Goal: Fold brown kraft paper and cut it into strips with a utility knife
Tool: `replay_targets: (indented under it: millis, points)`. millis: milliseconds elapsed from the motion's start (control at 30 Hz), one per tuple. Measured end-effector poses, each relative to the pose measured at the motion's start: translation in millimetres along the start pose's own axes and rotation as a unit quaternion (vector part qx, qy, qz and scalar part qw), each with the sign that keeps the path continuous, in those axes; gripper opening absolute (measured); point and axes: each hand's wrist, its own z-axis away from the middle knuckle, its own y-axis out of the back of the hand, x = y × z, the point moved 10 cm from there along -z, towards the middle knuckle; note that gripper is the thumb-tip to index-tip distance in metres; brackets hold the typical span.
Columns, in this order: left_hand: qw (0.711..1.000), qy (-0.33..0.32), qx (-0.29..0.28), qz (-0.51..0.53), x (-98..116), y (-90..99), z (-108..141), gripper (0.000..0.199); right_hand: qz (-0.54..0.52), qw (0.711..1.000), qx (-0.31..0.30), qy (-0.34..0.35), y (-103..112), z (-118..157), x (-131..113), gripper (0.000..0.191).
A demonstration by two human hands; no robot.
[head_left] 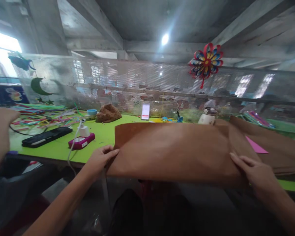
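A wide sheet of brown paper [172,150] is held up at the front edge of the green table [105,132], folded or bent along its sides. At its left edge my left hand [100,159] pinches the paper between thumb and fingers. My right hand [257,170] grips the right side, its thumb and fingers closed on the sheet. More brown paper [282,147] lies to the right, with a pink paper piece [257,146] on it.
A person's hand [0,137] reaches in at the far left. Around the table are a black case [46,137], a magenta power strip [81,141], coloured strips [44,114], a brown lump [108,113], a phone [145,111] and a bottle [206,116].
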Motion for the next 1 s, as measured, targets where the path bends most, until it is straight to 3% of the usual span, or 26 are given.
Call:
replay_targets:
  millis: [67, 167, 267, 400, 500, 700, 767, 867, 1000]
  points:
    - [0.999, 0.023, 0.009, -0.029, -9.2, 2.2, -1.2, 0.034, 0.065, 0.997, -0.03, -0.032, -12.3, 1.8, 21.1, 0.038]
    - [0.995, 0.005, 0.054, -0.087, -8.0, 7.0, -17.6, 0.031, 0.132, 0.989, -0.057, -0.012, -30.9, -2.8, 29.9, 0.046]
    - [0.983, -0.048, 0.102, -0.144, 9.0, 9.1, -51.6, 0.027, 0.192, 0.98, -0.018, 0.047, -42.7, -16.9, 16.3, 0.048]
    - [0.977, -0.091, 0.133, -0.141, 32.0, 5.4, -101.7, 0.021, 0.226, 0.968, 0.048, 0.096, -61.1, -39.4, -6.6, 0.043]
    - [0.979, -0.101, 0.132, -0.116, 35.4, 0.9, -117.9, 0.02, 0.238, 0.958, 0.094, 0.131, -68.9, -46.6, -20.0, 0.044]
    - [0.997, 0.012, 0.075, -0.001, -17.1, -0.5, -110.8, 0.037, 0.232, 0.94, 0.153, 0.199, -54.7, -34.2, -35.9, 0.041]
    - [0.995, 0.051, 0.078, 0.04, -30.2, 3.0, -112.2, 0.035, 0.184, 0.951, 0.162, 0.19, -41.0, -28.9, -37.5, 0.041]
    - [0.991, 0.073, 0.076, 0.085, -32.0, 0.5, -123.5, 0.019, 0.05, 0.986, 0.107, 0.118, -25.2, -25.0, -28.3, 0.039]
    - [0.989, 0.066, 0.03, 0.128, -16.8, -22.6, -146.0, 0.02, -0.056, 0.997, 0.0, 0.055, -11.7, -16.1, -19.3, 0.033]
